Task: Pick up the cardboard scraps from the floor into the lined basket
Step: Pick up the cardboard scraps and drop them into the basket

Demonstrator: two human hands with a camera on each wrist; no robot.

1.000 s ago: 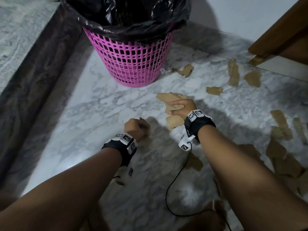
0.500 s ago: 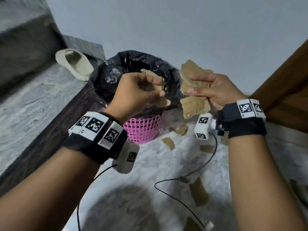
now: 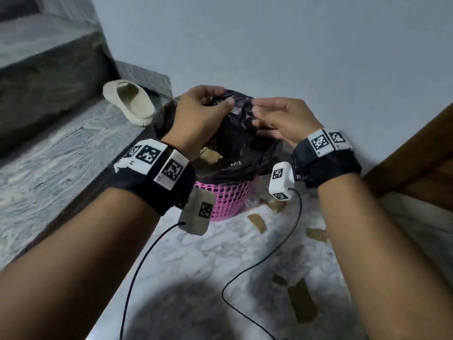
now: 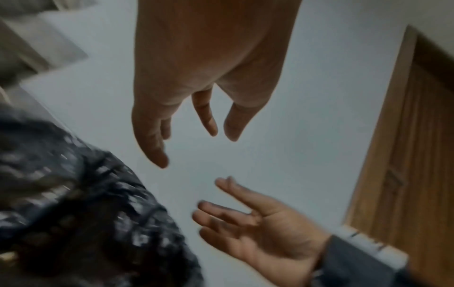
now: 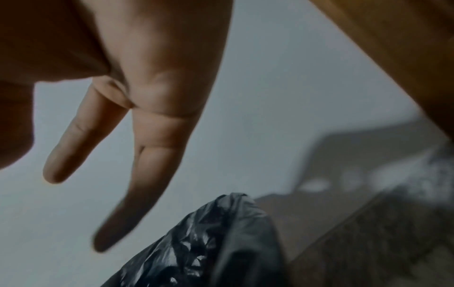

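Right now the dropping step is finishing: both hands are hovering over the mouth of the basket (image 3: 230, 200), whose black liner (image 3: 242, 143) is sagging open beneath them. The left hand (image 3: 198, 116) is hanging with loosely bent fingers and thumb and is gripping nothing; the left wrist view is showing its fingers (image 4: 152, 136) relaxed and apart against the wall. The right hand (image 3: 282, 119) is likewise spread and empty, its fingers (image 5: 147, 155) pointing straight down beside the liner's edge. One scrap (image 3: 208, 154) is lying inside the liner, just below the left wrist. Many scraps (image 3: 302, 304) are lying on the floor (image 3: 220, 253) to the right of the basket, some just beside its base, others nearer the person, so the task looks well short of done.

The next move is probably calling for both hands to go down to the floor and gather another bunch, taking the pieces nearest the basket first and minding the cables (image 3: 245, 273) that are trailing from the wrist units.

Half a second ago each hand was pinching cardboard above the basket, the right holding a thick bunch; now that cardboard is gone from both and the fingers are loosened.
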